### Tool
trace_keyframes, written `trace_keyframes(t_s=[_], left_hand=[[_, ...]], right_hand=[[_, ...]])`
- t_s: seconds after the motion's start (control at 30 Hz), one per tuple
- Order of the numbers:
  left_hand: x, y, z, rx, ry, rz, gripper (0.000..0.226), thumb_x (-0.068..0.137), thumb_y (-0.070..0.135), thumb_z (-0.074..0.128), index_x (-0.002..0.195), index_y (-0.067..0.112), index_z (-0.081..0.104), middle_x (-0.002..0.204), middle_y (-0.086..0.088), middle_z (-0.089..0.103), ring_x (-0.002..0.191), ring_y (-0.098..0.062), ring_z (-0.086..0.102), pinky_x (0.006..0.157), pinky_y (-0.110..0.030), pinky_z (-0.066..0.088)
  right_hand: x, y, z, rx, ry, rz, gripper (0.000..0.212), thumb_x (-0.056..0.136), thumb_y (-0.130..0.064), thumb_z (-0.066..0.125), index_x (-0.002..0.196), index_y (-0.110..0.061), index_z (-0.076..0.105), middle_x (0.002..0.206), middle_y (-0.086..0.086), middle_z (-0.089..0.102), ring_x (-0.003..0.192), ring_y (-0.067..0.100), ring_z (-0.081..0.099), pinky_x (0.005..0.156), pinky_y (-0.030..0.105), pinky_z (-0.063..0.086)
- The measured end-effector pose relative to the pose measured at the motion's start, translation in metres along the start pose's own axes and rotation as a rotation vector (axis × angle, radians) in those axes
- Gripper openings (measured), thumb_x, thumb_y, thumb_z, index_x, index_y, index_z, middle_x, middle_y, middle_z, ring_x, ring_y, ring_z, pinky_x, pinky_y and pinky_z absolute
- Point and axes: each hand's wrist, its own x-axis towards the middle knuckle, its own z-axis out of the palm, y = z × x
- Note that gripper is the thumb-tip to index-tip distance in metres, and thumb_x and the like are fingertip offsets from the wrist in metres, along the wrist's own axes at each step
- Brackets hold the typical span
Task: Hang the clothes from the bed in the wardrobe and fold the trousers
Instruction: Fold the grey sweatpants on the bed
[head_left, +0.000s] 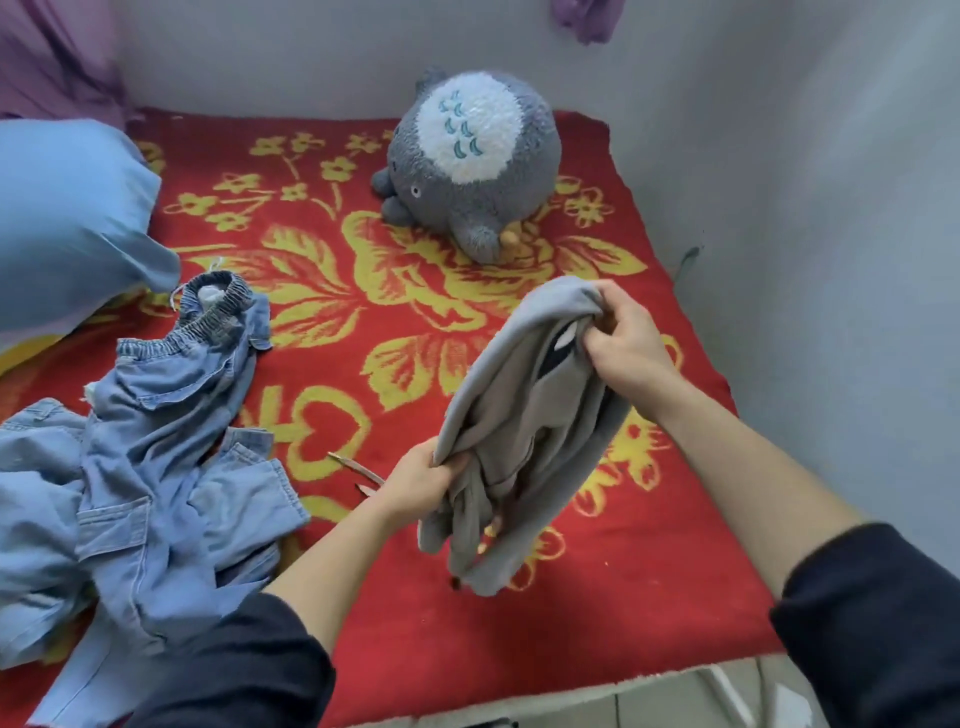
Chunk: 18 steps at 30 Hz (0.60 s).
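I have the grey garment (524, 410) bunched at both ends, held in front of the plush (467, 156): right grip (618, 348) nearer the plush, left grip (421, 483) farther from it, the garment's length slanting between them; likely a top.

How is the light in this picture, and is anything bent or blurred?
Head view: soft, even light, no glare, faint shadows; the wide lens bows the edges of the red blanket; the grey garment and denim trousers look slightly soft, not smeared.
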Motion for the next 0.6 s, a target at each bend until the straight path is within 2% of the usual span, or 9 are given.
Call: trace_keyframes(t_s=[0.07, 0.13, 0.2, 0.27, 0.3, 0.37, 0.43, 0.53, 0.6], left_hand=[[0.006, 0.017, 0.009, -0.141, 0.069, 0.017, 0.016, 0.098, 0.026, 0.051, 0.104, 0.020, 0.064, 0.102, 0.004, 0.071, 0.101, -0.014, 0.065, 0.088, -0.037, 0.051], [0.014, 0.033, 0.012, -0.286, 0.105, 0.042, 0.016, 0.097, 0.031, 0.053, 0.101, 0.022, 0.066, 0.097, 0.008, 0.073, 0.096, -0.008, 0.067, 0.079, -0.028, 0.050], [0.023, 0.048, 0.009, -0.389, 0.136, 0.064, 0.016, 0.095, 0.035, 0.057, 0.098, 0.024, 0.069, 0.096, 0.010, 0.074, 0.092, -0.006, 0.069, 0.077, -0.026, 0.049], [0.032, 0.055, 0.006, -0.438, 0.168, 0.057, 0.018, 0.092, 0.040, 0.060, 0.098, 0.026, 0.070, 0.097, 0.008, 0.074, 0.092, -0.007, 0.069, 0.077, -0.027, 0.049], [0.036, 0.054, 0.006, -0.447, 0.184, 0.040, 0.020, 0.091, 0.041, 0.061, 0.098, 0.026, 0.070, 0.098, 0.008, 0.074, 0.092, -0.007, 0.069, 0.077, -0.026, 0.050], [0.044, 0.044, 0.009, -0.479, 0.231, -0.004, 0.019, 0.090, 0.040, 0.062, 0.096, 0.025, 0.072, 0.097, 0.007, 0.075, 0.091, -0.007, 0.069, 0.075, -0.023, 0.051], [0.052, 0.026, 0.013, -0.557, 0.286, -0.067, 0.020, 0.091, 0.035, 0.063, 0.100, 0.020, 0.072, 0.098, 0.002, 0.075, 0.094, -0.012, 0.070, 0.077, -0.024, 0.051], [0.058, -0.008, 0.023, -0.638, 0.326, -0.227, 0.022, 0.093, 0.030, 0.060, 0.107, 0.014, 0.069, 0.103, -0.005, 0.074, 0.097, -0.019, 0.069, 0.082, -0.032, 0.052], [0.056, -0.030, 0.033, -0.653, 0.302, -0.326, 0.022, 0.094, 0.028, 0.060, 0.106, 0.012, 0.069, 0.103, -0.009, 0.073, 0.100, -0.024, 0.068, 0.086, -0.036, 0.053]], right_hand=[[0.033, -0.002, -0.009, -0.133, 0.049, -0.040, 0.037, 0.083, -0.005, 0.048, 0.111, -0.026, 0.058, 0.100, -0.005, 0.065, 0.093, 0.010, 0.057, 0.080, 0.022, 0.043], [0.065, -0.012, -0.014, -0.162, 0.105, -0.129, 0.040, 0.084, -0.005, 0.048, 0.119, -0.023, 0.057, 0.106, -0.003, 0.063, 0.096, 0.005, 0.054, 0.086, 0.012, 0.040], [0.090, -0.023, -0.012, -0.037, 0.073, -0.199, 0.044, 0.090, -0.009, 0.048, 0.129, -0.027, 0.051, 0.119, -0.003, 0.059, 0.107, 0.002, 0.054, 0.099, 0.013, 0.037], [0.104, -0.023, -0.004, 0.105, 0.017, -0.191, 0.047, 0.096, -0.018, 0.047, 0.136, -0.041, 0.040, 0.129, -0.007, 0.054, 0.114, -0.007, 0.050, 0.103, 0.011, 0.034], [0.106, -0.013, 0.005, 0.161, -0.030, -0.129, 0.051, 0.097, -0.019, 0.048, 0.140, -0.042, 0.035, 0.133, -0.007, 0.053, 0.119, -0.005, 0.050, 0.105, 0.014, 0.035], [0.091, 0.021, 0.030, 0.159, -0.160, 0.047, 0.056, 0.092, -0.010, 0.052, 0.143, -0.026, 0.038, 0.132, -0.003, 0.054, 0.123, 0.009, 0.051, 0.101, 0.021, 0.040], [0.052, 0.069, 0.055, 0.105, -0.355, 0.263, 0.059, 0.079, -0.005, 0.060, 0.136, -0.013, 0.046, 0.133, 0.004, 0.053, 0.116, 0.012, 0.056, 0.089, 0.017, 0.043], [-0.024, 0.135, 0.086, 0.076, -0.766, 0.556, 0.092, 0.060, -0.024, 0.073, 0.143, -0.009, 0.035, 0.146, 0.006, 0.042, 0.120, 0.013, 0.049, 0.094, 0.022, 0.043], [-0.062, 0.164, 0.102, 0.060, -0.867, 0.633, 0.107, 0.060, -0.034, 0.082, 0.149, -0.015, 0.025, 0.147, -0.002, 0.039, 0.127, 0.012, 0.044, 0.095, 0.024, 0.042]])
